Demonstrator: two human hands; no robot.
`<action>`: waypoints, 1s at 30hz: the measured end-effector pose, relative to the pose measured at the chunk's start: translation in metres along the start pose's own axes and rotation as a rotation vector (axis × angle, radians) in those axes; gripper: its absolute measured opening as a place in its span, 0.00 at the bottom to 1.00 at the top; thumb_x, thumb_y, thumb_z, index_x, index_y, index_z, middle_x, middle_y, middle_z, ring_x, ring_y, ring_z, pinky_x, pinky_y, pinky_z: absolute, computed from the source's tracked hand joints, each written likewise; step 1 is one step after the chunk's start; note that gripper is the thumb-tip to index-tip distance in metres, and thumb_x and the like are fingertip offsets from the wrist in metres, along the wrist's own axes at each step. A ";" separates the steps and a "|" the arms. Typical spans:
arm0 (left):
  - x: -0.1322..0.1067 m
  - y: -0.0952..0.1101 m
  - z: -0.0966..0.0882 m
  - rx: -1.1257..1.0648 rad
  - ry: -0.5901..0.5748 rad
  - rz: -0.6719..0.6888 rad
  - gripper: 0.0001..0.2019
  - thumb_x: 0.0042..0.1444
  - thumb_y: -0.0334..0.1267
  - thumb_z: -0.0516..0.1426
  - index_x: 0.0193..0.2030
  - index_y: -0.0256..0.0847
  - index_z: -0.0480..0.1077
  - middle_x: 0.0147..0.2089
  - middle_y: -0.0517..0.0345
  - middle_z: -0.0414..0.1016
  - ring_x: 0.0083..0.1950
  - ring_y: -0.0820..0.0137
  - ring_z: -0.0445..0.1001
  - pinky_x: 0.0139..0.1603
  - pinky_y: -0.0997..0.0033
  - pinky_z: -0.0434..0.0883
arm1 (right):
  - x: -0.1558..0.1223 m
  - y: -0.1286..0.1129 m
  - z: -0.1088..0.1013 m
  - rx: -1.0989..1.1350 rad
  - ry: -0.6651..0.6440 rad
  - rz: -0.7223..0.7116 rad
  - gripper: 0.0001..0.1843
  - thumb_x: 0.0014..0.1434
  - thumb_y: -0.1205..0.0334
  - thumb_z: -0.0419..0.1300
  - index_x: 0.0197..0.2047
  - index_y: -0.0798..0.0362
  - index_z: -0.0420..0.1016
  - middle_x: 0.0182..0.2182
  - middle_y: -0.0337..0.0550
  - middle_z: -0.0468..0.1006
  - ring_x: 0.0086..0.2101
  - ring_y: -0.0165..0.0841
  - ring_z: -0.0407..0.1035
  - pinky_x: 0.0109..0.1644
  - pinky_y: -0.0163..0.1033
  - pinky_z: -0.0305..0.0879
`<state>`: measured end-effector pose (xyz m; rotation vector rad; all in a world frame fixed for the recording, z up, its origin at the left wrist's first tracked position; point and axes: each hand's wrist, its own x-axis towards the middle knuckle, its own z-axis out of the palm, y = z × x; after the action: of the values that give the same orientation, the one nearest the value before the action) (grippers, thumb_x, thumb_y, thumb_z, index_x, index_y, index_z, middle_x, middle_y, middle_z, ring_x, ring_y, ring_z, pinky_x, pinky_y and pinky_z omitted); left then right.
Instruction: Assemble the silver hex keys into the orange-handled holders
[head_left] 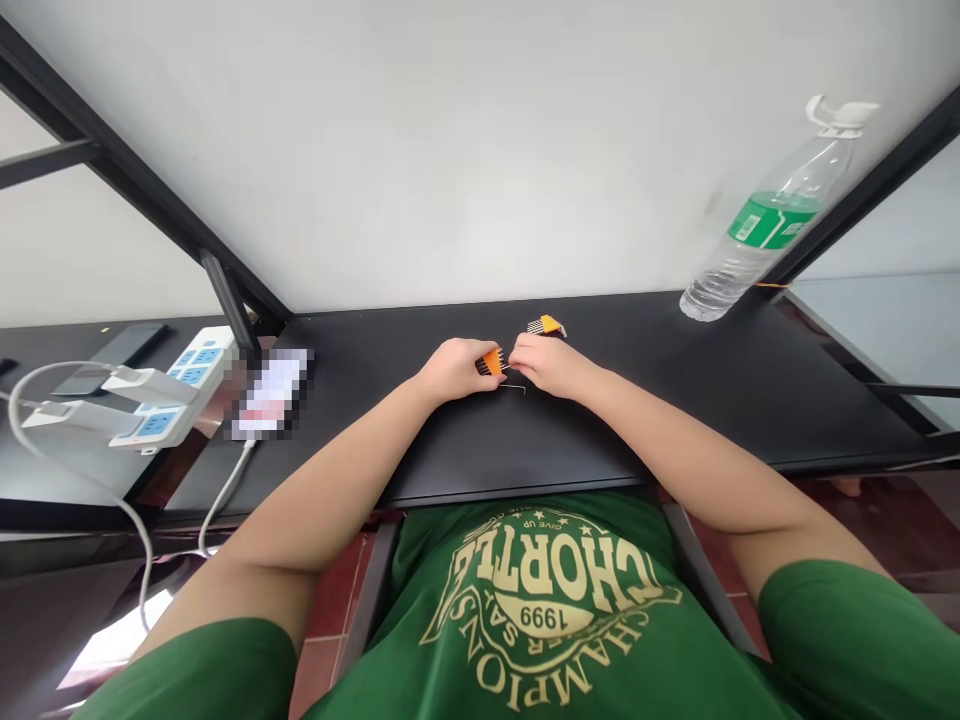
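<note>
Near the middle of the black desk, my left hand (456,368) is closed around an orange hex key holder (492,361) with several metal keys in it. My right hand (551,364) meets it from the right, fingertips pinched on a thin metal hex key (507,366) at the holder's side. Just below my fingers lies a loose L-shaped hex key (514,387). Behind my right hand rests a second orange holder (551,324) with several keys in it, partly hidden by the hand.
The black desk (525,460) meets a white wall at the back. A clear plastic bottle (772,220) with a green label stands at the right rear. To the left are a blurred-out phone (271,395) on a white cable and a white power strip (184,385) with chargers plugged in.
</note>
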<state>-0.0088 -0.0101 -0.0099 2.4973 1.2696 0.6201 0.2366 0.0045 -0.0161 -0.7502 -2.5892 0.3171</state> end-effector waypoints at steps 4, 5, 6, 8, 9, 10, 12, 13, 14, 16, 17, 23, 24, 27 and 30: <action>0.000 0.003 0.000 -0.014 0.008 -0.006 0.11 0.54 0.46 0.65 0.31 0.44 0.68 0.27 0.66 0.68 0.28 0.72 0.64 0.32 0.69 0.60 | 0.002 -0.004 0.012 0.162 0.080 -0.030 0.12 0.71 0.69 0.54 0.38 0.53 0.78 0.42 0.48 0.74 0.37 0.35 0.68 0.44 0.42 0.66; 0.000 0.004 0.000 -0.021 0.006 -0.005 0.11 0.54 0.44 0.64 0.30 0.44 0.68 0.27 0.66 0.69 0.28 0.72 0.64 0.33 0.69 0.60 | 0.003 -0.006 0.014 0.214 0.099 -0.032 0.11 0.70 0.69 0.55 0.38 0.52 0.77 0.43 0.47 0.74 0.38 0.35 0.68 0.45 0.42 0.67; 0.000 0.006 0.000 -0.026 0.003 -0.001 0.11 0.54 0.43 0.64 0.30 0.44 0.67 0.27 0.66 0.69 0.29 0.72 0.65 0.33 0.69 0.61 | 0.003 -0.009 0.015 0.264 0.115 -0.027 0.10 0.68 0.70 0.55 0.38 0.52 0.76 0.42 0.47 0.74 0.38 0.35 0.68 0.45 0.42 0.67; 0.000 0.008 0.000 -0.037 -0.005 0.003 0.09 0.54 0.42 0.63 0.31 0.44 0.68 0.28 0.65 0.71 0.30 0.71 0.66 0.34 0.69 0.62 | 0.004 -0.012 0.016 0.344 0.132 0.004 0.09 0.66 0.72 0.55 0.40 0.51 0.75 0.42 0.45 0.73 0.37 0.35 0.69 0.44 0.41 0.68; 0.000 0.009 -0.001 -0.037 -0.006 0.002 0.09 0.54 0.43 0.64 0.32 0.44 0.69 0.28 0.65 0.71 0.30 0.71 0.67 0.34 0.68 0.62 | 0.004 -0.013 0.014 0.364 0.137 0.035 0.09 0.64 0.72 0.55 0.40 0.51 0.74 0.41 0.45 0.73 0.36 0.34 0.68 0.43 0.41 0.68; 0.000 0.009 -0.001 -0.035 -0.006 0.000 0.09 0.54 0.43 0.64 0.32 0.44 0.70 0.28 0.65 0.71 0.30 0.71 0.67 0.34 0.68 0.62 | 0.004 -0.013 0.011 0.363 0.139 0.070 0.08 0.63 0.72 0.55 0.40 0.52 0.73 0.41 0.44 0.72 0.35 0.34 0.68 0.42 0.41 0.67; 0.000 0.008 -0.002 -0.022 -0.004 -0.006 0.10 0.55 0.46 0.64 0.33 0.44 0.71 0.29 0.65 0.71 0.30 0.70 0.67 0.34 0.68 0.62 | 0.003 -0.012 0.003 0.309 0.118 0.148 0.06 0.61 0.72 0.57 0.39 0.52 0.72 0.40 0.44 0.72 0.35 0.34 0.68 0.42 0.40 0.66; 0.000 0.007 -0.002 -0.012 -0.004 -0.008 0.11 0.56 0.47 0.64 0.34 0.44 0.71 0.29 0.64 0.71 0.31 0.70 0.68 0.34 0.68 0.62 | 0.003 -0.011 -0.001 0.265 0.083 0.181 0.05 0.61 0.72 0.58 0.38 0.52 0.72 0.39 0.43 0.73 0.35 0.34 0.67 0.42 0.40 0.65; 0.000 0.007 -0.002 -0.001 -0.005 -0.009 0.11 0.56 0.48 0.64 0.35 0.44 0.72 0.30 0.64 0.72 0.31 0.70 0.68 0.35 0.68 0.62 | 0.002 -0.010 -0.006 0.223 0.026 0.206 0.04 0.60 0.71 0.60 0.38 0.52 0.72 0.38 0.43 0.73 0.36 0.34 0.67 0.42 0.40 0.64; 0.000 0.006 -0.002 0.020 -0.008 -0.011 0.11 0.56 0.48 0.64 0.40 0.44 0.74 0.33 0.62 0.75 0.33 0.68 0.71 0.36 0.67 0.64 | 0.002 -0.008 -0.011 0.158 -0.123 0.236 0.04 0.61 0.67 0.64 0.36 0.52 0.72 0.38 0.43 0.74 0.36 0.34 0.67 0.41 0.39 0.61; 0.000 0.005 -0.002 0.030 -0.009 -0.013 0.12 0.56 0.48 0.64 0.42 0.44 0.75 0.35 0.62 0.76 0.34 0.68 0.72 0.37 0.67 0.65 | 0.002 -0.009 -0.013 0.133 -0.189 0.247 0.05 0.61 0.64 0.66 0.35 0.52 0.73 0.38 0.43 0.75 0.35 0.34 0.67 0.40 0.39 0.61; 0.001 0.002 0.000 0.071 -0.028 -0.008 0.12 0.56 0.46 0.64 0.44 0.44 0.76 0.38 0.59 0.79 0.37 0.65 0.75 0.38 0.66 0.66 | 0.008 -0.024 -0.021 0.040 -0.406 0.294 0.02 0.61 0.67 0.64 0.35 0.52 0.75 0.42 0.46 0.79 0.37 0.35 0.70 0.38 0.38 0.59; 0.001 0.001 0.001 0.075 -0.029 -0.007 0.12 0.57 0.47 0.64 0.44 0.44 0.76 0.37 0.59 0.79 0.37 0.65 0.75 0.38 0.66 0.66 | 0.009 -0.027 -0.023 0.011 -0.436 0.319 0.03 0.59 0.67 0.64 0.34 0.52 0.75 0.41 0.46 0.80 0.36 0.35 0.70 0.37 0.39 0.59; 0.001 0.002 0.001 0.074 -0.033 0.000 0.12 0.57 0.47 0.64 0.43 0.44 0.76 0.38 0.58 0.79 0.37 0.65 0.75 0.38 0.66 0.66 | 0.008 -0.030 -0.028 -0.068 -0.478 0.390 0.06 0.55 0.68 0.67 0.30 0.51 0.73 0.38 0.46 0.81 0.33 0.36 0.70 0.34 0.41 0.57; 0.000 0.003 0.000 0.064 -0.031 0.001 0.12 0.57 0.47 0.64 0.44 0.44 0.76 0.38 0.58 0.79 0.37 0.65 0.75 0.38 0.66 0.66 | 0.005 -0.027 -0.029 -0.085 -0.399 0.358 0.09 0.53 0.69 0.67 0.28 0.50 0.71 0.36 0.46 0.81 0.32 0.37 0.70 0.33 0.41 0.56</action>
<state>-0.0068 -0.0112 -0.0088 2.5491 1.2963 0.5474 0.2335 -0.0125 0.0203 -1.3019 -2.8378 0.5113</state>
